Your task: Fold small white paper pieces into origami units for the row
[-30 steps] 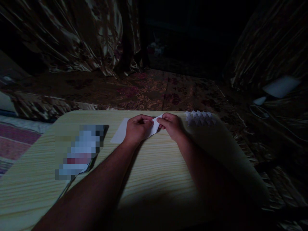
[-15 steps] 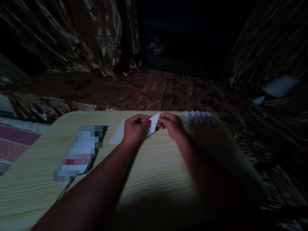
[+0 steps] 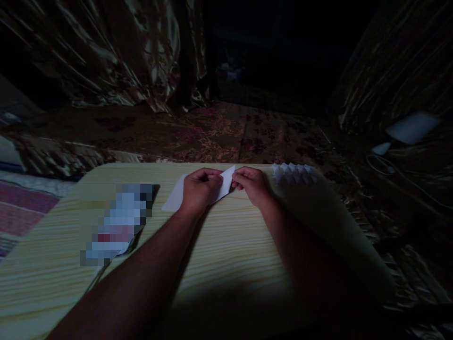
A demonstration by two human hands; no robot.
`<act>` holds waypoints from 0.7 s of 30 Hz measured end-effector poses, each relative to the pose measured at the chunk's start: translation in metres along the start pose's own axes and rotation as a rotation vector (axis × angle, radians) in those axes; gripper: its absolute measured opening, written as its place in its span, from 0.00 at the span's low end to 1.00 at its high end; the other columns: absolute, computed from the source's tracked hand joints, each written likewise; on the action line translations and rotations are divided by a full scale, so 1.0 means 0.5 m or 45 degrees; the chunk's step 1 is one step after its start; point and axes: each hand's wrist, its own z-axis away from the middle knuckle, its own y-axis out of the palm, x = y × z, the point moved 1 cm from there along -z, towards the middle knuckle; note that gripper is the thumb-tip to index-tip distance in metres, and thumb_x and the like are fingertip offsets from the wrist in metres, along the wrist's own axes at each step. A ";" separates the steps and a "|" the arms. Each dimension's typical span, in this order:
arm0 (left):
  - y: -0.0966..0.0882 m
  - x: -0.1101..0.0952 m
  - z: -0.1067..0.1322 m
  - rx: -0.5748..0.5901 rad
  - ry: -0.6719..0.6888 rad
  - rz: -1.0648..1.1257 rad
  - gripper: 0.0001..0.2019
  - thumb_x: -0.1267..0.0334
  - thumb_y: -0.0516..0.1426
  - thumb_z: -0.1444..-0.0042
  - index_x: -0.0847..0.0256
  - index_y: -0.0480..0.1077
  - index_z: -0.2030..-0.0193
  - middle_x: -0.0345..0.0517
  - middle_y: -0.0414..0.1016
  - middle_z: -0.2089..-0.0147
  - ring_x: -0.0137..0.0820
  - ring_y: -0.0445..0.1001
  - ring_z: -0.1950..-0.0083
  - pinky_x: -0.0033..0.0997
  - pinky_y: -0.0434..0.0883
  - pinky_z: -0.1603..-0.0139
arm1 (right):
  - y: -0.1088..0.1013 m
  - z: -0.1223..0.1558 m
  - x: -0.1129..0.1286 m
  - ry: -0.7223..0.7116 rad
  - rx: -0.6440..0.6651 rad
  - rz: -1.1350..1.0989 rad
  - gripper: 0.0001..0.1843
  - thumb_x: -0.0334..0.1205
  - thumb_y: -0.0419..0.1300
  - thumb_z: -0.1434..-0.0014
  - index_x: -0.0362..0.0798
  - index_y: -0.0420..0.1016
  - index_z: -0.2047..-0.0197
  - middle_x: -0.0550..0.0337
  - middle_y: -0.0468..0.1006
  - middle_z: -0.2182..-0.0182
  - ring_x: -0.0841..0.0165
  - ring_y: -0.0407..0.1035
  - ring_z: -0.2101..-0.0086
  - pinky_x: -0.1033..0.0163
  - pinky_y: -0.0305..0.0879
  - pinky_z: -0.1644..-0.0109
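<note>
My left hand is closed on a white sheet of paper, thumb on top, near the table's far edge. The paper's pointed corner sticks up to the right of that thumb. My right hand is closed in a pinch at the paper's right edge; its fingertips meet the edge, and part of the grip is hidden. Left of my left hand, more white paper lies on the table; whether it is the same sheet I cannot tell. Several small pointed white folded-paper pieces stand in rows beyond my right hand.
A pixelated, phone-like object with a cable lies at the left on the pale wood-grain table. A white lamp-like object with a cord stands at the right. Patterned cloth and curtains lie beyond the table.
Almost nothing differs. Both hands keep their hold at the paper, and the view has shifted very slightly.
</note>
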 end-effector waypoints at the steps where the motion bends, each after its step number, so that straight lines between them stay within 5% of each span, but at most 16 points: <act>1: -0.001 0.001 -0.001 -0.006 0.001 0.001 0.13 0.59 0.64 0.60 0.64 0.77 0.67 0.42 0.75 0.74 0.25 0.68 0.78 0.24 0.62 0.78 | 0.000 0.000 0.000 0.002 -0.001 -0.003 0.10 0.44 0.63 0.52 0.45 0.73 0.70 0.63 0.74 0.81 0.74 0.65 0.80 0.69 0.56 0.77; 21: 0.000 0.001 0.002 0.137 -0.014 0.067 0.12 0.61 0.66 0.60 0.64 0.77 0.68 0.43 0.77 0.73 0.25 0.69 0.76 0.23 0.65 0.76 | 0.005 0.005 0.011 0.036 0.107 0.027 0.10 0.44 0.64 0.53 0.45 0.72 0.72 0.63 0.74 0.78 0.74 0.65 0.77 0.68 0.59 0.73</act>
